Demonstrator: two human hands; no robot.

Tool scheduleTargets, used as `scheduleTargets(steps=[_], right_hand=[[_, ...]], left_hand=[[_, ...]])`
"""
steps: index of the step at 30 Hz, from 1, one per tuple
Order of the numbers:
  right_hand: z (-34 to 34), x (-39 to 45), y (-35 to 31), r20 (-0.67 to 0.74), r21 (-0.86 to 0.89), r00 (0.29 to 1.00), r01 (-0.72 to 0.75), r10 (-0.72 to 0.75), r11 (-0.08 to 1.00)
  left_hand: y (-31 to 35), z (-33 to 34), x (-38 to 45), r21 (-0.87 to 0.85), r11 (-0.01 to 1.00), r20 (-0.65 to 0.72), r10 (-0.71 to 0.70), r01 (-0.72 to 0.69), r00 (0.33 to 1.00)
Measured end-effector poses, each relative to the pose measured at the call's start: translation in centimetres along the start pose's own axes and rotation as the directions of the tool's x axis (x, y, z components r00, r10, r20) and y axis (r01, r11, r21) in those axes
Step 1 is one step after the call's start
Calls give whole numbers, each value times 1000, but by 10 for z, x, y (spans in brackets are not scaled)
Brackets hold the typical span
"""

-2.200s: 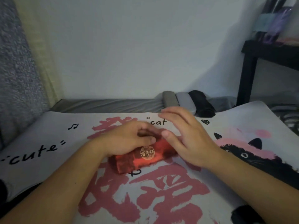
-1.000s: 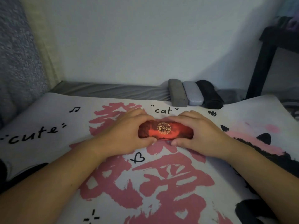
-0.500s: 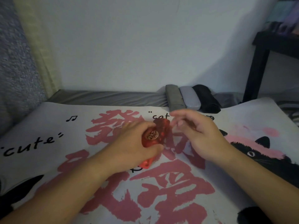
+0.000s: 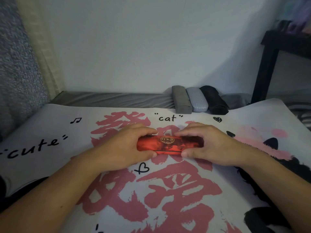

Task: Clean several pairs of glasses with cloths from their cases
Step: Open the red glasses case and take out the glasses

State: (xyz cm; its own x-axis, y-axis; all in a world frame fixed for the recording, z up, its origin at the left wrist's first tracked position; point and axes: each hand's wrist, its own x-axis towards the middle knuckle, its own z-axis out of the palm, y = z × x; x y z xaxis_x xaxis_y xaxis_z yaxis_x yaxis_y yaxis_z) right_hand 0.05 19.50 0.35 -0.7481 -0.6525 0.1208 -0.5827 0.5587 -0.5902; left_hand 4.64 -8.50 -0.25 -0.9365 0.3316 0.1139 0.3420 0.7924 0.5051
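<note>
red glasses case (image 4: 170, 145) lies crosswise near the middle of the printed mat (image 4: 50, 165), closed, with a round gold emblem on its top and a dark seam along the near side. left hand (image 4: 124, 148) grips the case's left end: fingers curled over the far edge, thumb pressed against the near edge. right hand (image 4: 210, 147) grips the right end the same way, fingers arched over the top and far side, thumb tip at the near edge by the seam. both forearms reach in from the near edge of the mat.

the mat is white with large pink brush characters, the words "cute" and "cat", a music note, small hearts and a black cat figure toward its right edge. just past the far edge of the mat, right of centre, three more cases sit side by side and touching: a grey case (image 4: 180, 101), a light grey case (image 4: 196, 101) and a black case (image 4: 213, 101). a black table leg (image 4: 264, 68) stands at the far right, by the white wall.
</note>
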Motion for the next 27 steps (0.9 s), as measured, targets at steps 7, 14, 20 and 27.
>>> scheduleTargets(steps=[7, 14, 20, 27], right_hand=[[2, 2, -2, -17, -105, 1000, 13, -15, 994], [19, 17, -17, -366, -144, 917, -223, 158, 964], [8, 11, -14, -221, 23, 966, -136, 138, 990], [1, 3, -1, 15, -82, 999, -32, 33, 996]], left_hand=[[8, 3, 1, -26, 998, -15, -65, 65, 998], [47, 26, 1, 92, 957, -236, -248, 276, 940], [53, 15, -4, -228, 969, -169, 58, -97, 984], [3, 8, 9, -11, 1000, -31, -26, 26, 999]])
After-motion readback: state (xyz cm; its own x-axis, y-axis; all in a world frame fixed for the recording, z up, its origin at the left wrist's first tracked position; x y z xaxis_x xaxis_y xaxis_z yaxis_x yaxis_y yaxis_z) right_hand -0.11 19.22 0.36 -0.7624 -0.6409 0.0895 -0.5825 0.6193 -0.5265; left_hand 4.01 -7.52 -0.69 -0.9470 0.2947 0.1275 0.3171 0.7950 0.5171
